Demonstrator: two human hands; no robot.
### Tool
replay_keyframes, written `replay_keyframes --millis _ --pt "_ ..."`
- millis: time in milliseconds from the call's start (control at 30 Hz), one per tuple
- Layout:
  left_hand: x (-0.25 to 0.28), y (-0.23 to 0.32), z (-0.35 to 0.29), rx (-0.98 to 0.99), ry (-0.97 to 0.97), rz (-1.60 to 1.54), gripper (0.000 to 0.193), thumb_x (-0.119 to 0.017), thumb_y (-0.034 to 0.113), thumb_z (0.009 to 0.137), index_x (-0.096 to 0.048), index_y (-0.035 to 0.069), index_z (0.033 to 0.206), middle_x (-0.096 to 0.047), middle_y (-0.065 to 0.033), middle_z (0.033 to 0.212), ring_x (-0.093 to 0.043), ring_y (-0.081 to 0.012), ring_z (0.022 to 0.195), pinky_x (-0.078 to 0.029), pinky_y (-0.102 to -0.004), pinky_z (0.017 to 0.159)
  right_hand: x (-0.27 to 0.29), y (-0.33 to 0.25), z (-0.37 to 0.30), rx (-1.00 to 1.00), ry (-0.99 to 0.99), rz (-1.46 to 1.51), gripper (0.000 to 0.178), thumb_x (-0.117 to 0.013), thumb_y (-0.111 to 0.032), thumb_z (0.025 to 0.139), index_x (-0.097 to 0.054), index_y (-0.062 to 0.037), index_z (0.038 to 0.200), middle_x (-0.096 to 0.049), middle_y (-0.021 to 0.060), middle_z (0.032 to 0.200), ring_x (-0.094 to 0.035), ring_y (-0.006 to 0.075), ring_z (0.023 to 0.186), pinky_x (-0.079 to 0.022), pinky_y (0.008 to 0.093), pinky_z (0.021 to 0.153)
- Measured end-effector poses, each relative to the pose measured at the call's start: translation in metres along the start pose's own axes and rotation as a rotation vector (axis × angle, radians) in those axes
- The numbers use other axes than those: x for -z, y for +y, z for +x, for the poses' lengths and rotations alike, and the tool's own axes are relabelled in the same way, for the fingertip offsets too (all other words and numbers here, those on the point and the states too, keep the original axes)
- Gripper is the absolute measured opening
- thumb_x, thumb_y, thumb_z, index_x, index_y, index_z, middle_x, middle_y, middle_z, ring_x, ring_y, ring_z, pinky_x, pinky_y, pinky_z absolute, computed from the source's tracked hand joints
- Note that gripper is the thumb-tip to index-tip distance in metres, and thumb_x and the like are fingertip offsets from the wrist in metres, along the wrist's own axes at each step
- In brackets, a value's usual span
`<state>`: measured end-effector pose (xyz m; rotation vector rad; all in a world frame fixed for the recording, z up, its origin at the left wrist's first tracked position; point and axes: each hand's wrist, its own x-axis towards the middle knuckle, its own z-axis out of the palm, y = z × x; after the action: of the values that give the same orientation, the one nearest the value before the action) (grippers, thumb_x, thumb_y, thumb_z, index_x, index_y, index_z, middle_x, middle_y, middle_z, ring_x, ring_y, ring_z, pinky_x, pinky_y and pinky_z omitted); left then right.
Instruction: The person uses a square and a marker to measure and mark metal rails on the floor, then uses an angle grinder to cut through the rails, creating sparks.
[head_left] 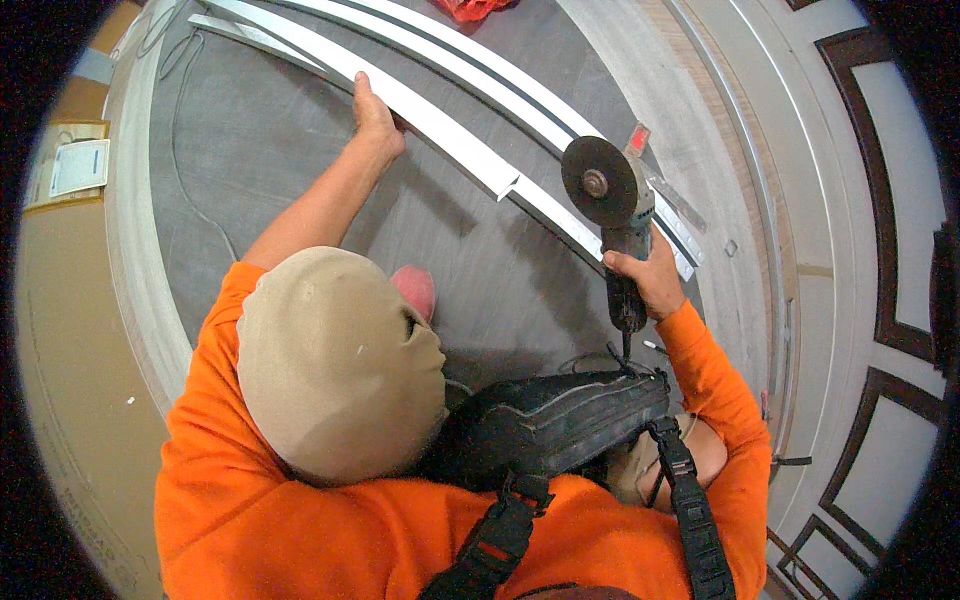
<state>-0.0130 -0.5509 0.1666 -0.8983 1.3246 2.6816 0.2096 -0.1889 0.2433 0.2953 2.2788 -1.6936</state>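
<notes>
My left hand (378,128) grips a long white angle strip (430,118), thumb stretched along its edge and fingers hidden beneath. A notch-like cut with a bent lip shows in the strip, right of that hand. My right hand (655,278) is wrapped round the body of an angle grinder (628,245), its dark disc (598,180) pointing away from me. The disc appears apart from the notch. Whether it spins I cannot tell. More white strips (500,82) lie beyond, and a try square (677,202) with a red-marked end rests by their right ends.
A black bag (550,415) sits against my lap, with a white marker (655,347) on the floor beside it. A thin cable (175,150) trails at left near cardboard sheeting (75,330). Red plastic (470,8) lies at the far edge. A panelled wall (900,200) stands right.
</notes>
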Motion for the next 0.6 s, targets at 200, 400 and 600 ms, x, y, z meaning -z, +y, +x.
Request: replay_keyframes --millis 200,400,600 --pt "-0.003 0.002 0.002 -0.026 -0.001 0.083 0.068 -0.041 0.057 0.099 -0.037 0.006 0.144 -0.046 -0.0142 0.143 -0.048 -0.0311 0.126 -0.037 -0.0505 0.103 0.000 -0.001 -0.001 0.061 -0.002 -0.128 0.064 -0.081 -0.023 0.069 -0.056 0.0007 0.123 -0.066 0.0125 0.111 -0.063 0.0227 0.101 -0.046 0.0350 0.094" --pt "-0.015 0.000 -0.019 0.049 -0.004 0.093 0.072 -0.041 0.054 0.100 -0.029 0.003 0.149 -0.035 -0.0161 0.152 -0.040 -0.0351 0.135 -0.030 -0.0551 0.111 0.004 -0.001 0.002 0.041 -0.005 -0.206 0.069 -0.082 -0.026 0.068 -0.055 0.0006 0.126 -0.065 0.0153 0.117 -0.061 0.0258 0.108 -0.043 0.0365 0.099" --pt "-0.005 0.001 -0.004 0.017 -0.024 0.141 0.069 -0.057 0.043 0.097 -0.035 -0.004 0.143 -0.042 -0.0175 0.145 -0.046 -0.0349 0.129 -0.037 -0.0487 0.109 0.012 -0.010 0.020 -0.003 -0.083 -0.157 0.065 -0.080 -0.024 0.069 -0.056 0.0002 0.123 -0.066 0.0131 0.108 -0.063 0.0218 0.098 -0.046 0.0342 0.093"
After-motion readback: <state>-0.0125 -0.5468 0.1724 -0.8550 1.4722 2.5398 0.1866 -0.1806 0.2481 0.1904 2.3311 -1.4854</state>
